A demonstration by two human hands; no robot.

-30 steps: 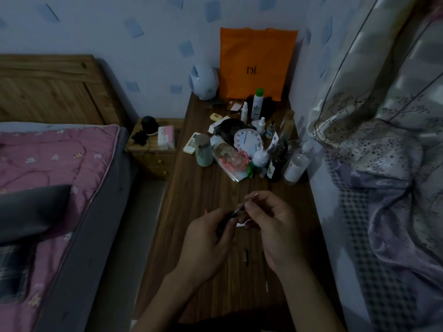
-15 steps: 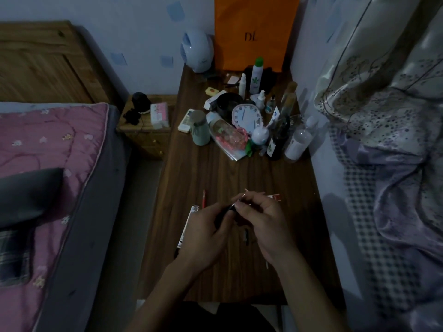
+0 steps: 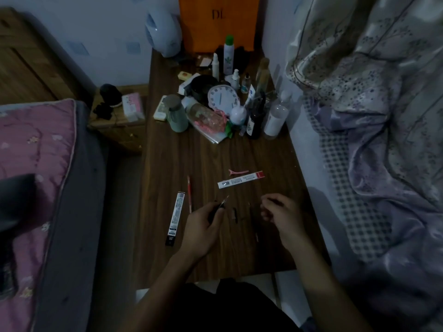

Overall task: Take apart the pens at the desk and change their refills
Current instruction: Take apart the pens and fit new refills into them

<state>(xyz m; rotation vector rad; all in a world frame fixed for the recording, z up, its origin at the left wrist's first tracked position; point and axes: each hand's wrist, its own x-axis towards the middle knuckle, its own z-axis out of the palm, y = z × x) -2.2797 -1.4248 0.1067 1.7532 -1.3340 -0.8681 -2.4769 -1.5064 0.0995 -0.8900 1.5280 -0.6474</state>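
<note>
My left hand (image 3: 203,226) grips a dark pen (image 3: 221,204) over the wooden desk (image 3: 167,159), its metal tip pointing up and to the right. My right hand (image 3: 279,212) hovers apart from it to the right, fingers curled; whether it pinches a small part is unclear. A thin red refill (image 3: 189,194) lies left of the pen. Beside that lies a black-and-white refill packet (image 3: 176,218). A white packet with a red end (image 3: 241,179) lies farther back. Small dark pen parts (image 3: 235,213) rest between my hands.
A pink hair clip (image 3: 238,172) lies behind the white packet. Bottles, a white clock (image 3: 223,98) and a grey-green cup (image 3: 177,115) crowd the desk's far half before an orange bag (image 3: 218,22). A bed is at the left, hanging bedding (image 3: 371,140) at the right.
My right hand has let go of the pen's tip and moved off to the right. The left hand keeps the pen. The view has tilted down.
</note>
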